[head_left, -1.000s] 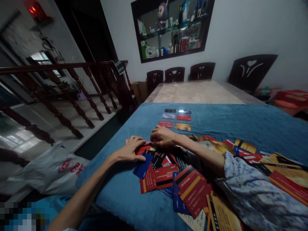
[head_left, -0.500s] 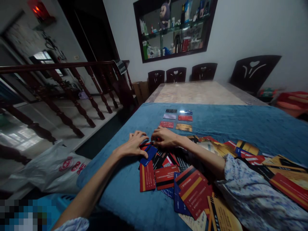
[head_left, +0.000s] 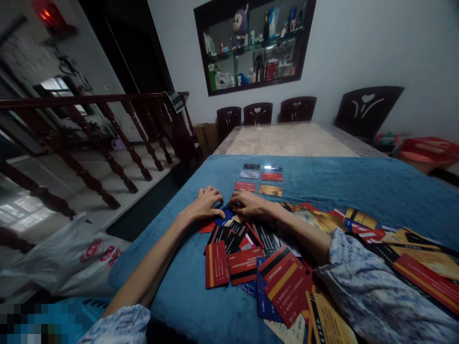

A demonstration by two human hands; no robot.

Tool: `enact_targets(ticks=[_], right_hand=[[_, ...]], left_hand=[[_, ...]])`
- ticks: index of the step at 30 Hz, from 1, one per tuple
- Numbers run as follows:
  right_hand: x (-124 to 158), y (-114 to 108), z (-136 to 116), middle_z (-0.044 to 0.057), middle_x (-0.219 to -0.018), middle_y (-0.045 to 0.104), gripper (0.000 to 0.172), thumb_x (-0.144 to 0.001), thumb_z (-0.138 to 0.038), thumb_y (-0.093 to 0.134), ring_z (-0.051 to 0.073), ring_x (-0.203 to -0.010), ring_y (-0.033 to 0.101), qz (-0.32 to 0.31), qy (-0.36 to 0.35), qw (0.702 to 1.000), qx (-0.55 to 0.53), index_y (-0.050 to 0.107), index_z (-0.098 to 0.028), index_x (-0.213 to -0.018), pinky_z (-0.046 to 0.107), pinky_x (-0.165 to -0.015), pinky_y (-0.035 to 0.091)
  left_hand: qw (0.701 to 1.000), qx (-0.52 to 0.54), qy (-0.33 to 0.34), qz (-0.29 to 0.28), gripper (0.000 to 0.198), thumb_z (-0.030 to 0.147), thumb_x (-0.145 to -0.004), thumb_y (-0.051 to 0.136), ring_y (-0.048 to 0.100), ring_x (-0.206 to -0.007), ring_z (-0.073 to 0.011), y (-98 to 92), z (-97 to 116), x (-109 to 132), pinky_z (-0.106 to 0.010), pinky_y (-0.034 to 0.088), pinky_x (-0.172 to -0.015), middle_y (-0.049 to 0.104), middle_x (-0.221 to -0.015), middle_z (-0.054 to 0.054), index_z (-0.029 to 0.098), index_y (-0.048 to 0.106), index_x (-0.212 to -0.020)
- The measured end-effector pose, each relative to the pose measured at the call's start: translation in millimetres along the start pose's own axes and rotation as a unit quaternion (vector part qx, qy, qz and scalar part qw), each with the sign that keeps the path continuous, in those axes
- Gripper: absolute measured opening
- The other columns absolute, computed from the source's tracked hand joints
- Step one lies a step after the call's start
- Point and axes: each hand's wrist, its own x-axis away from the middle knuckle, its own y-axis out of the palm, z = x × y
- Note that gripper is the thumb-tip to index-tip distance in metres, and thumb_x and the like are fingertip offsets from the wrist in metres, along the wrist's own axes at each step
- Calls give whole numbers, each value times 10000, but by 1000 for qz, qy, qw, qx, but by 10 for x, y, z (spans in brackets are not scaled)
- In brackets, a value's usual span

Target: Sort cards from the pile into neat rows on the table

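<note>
My left hand is closed on a blue card, its thumb on the near side and its fingers curled behind. At the card's far right edge, the bent fingers of my right hand also grip it. Part of the card is covered by the fingers. Just below lie black cards, an orange-red card and red striped cards. Beyond my hands, several cards lie face up in two columns, with a gold card and a red card nearest.
A loose heap of gold, red and black cards spreads to the right around my forearm. The blue cloth covers the near table; bare stone tabletop shows beyond. Chairs line the far side. A plastic bag sits at left.
Both hands have moved the blue card slightly away from me, off the black cards. My left hand's fingers have drawn in, closer to the right hand. The view has shifted a little.
</note>
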Motion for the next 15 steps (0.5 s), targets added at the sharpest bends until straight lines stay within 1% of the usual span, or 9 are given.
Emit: enact_targets(ticks=[3,5,8,11,13,15], right_hand=[[-4,19,83,108,-1177,677,364,-782,-134,584,247,-1067,585,11,15,1000,1,748,-196,-1101,378,-932,440],[-6,29,120,103,-1226,673,397,-761,-116,575,259,-1096,576,8,12,1000,0,744,-193,-1112,404,-953,429],[1,45,135,80,-1242,683,431,-750,-106,573,254,-1062,582,13,2,1000,-2,735,-217,-1135,424,-945,427],[15,60,122,65,-1221,698,427,-758,-117,590,253,-1023,578,29,6,1000,6,735,-253,-1136,434,-914,431],[22,69,112,62,-1217,702,410,-772,-136,606,256,-1020,568,35,9,999,16,735,-267,-1139,438,-908,427],[25,76,109,64,-1212,704,392,-783,-162,629,257,-1020,558,38,11,999,29,735,-272,-1144,436,-907,420]], left_hand=[[1000,5,13,7,400,567,-805,705,463,-1105,-280,43,-26,-76,-422,319,-920,623,-1108,-84,212,695,-989],[1000,12,24,14,351,522,-824,704,469,-1088,-270,72,-30,-107,-417,324,-913,629,-1091,-78,228,707,-1015],[999,13,32,21,259,436,-872,667,480,-1061,-258,93,5,-112,-419,328,-909,645,-1052,-74,238,722,-1029],[1000,4,26,17,198,353,-911,609,495,-1030,-249,65,98,-69,-425,325,-911,665,-988,-76,222,744,-973],[1000,8,18,12,215,358,-916,596,507,-1013,-247,25,174,-24,-424,327,-912,670,-949,-74,218,756,-939],[1000,21,-1,7,255,412,-911,595,521,-1005,-248,-17,240,21,-422,337,-908,671,-952,-71,221,762,-939]])
